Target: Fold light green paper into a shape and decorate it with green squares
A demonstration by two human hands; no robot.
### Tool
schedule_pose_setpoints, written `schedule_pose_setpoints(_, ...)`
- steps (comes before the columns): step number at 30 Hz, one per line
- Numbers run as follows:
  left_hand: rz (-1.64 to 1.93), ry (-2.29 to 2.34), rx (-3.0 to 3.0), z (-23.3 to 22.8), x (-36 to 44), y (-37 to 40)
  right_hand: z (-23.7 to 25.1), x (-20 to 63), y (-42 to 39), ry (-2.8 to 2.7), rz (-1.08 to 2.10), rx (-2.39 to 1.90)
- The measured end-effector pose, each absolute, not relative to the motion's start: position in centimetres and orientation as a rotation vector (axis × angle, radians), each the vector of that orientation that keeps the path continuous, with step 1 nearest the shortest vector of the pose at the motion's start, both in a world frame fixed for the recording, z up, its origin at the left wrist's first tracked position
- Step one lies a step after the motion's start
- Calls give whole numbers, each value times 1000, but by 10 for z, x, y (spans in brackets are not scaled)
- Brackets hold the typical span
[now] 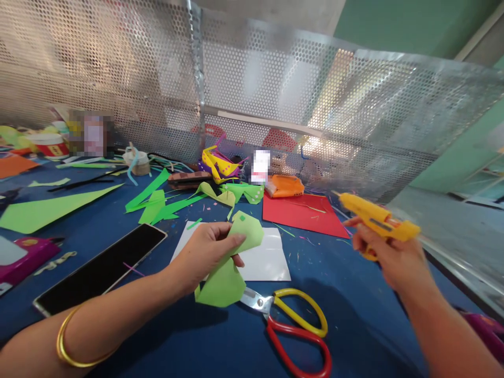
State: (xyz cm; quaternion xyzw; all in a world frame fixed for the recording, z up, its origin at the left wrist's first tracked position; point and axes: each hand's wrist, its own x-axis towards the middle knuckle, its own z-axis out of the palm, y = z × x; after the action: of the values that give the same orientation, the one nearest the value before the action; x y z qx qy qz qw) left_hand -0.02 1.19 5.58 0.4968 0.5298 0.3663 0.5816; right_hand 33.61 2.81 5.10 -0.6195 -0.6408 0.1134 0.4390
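Observation:
My left hand [208,249] pinches a folded light green paper piece [228,273] above the blue table [354,294], fingers closed on its middle. My right hand [388,252] grips a yellow glue gun [376,220], nozzle pointing left toward the red paper sheet [303,212]. The gun is held up to the right, well apart from the green paper. A white sheet [268,257] lies under the green piece. Scissors with yellow and red handles [299,325] lie on the table just below the paper.
A black phone [102,268] lies at left. Green paper scraps [161,202], a large green triangle [47,210], an orange object [285,185] and yellow-purple strips [218,163] litter the back. A perforated metal screen [275,105] walls the rear.

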Motion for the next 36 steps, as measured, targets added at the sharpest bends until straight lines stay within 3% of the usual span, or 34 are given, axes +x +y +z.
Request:
schedule_pose_setpoints(3,848,1230,1242,54,2,9,42,278,0,-1609,743,-1161)
schedule_pose_setpoints(6,843,1226,1325,52,3,7,36,242,-25,-1643,895,-1112)
schedule_pose_setpoints(18,835,1160,1375,49,9,2,37,227,-36,-1992,475,-1143)
schedule_pose_setpoints(36,827,1199,1355,51,8,1,35,226,-37,-2028,447,-1198)
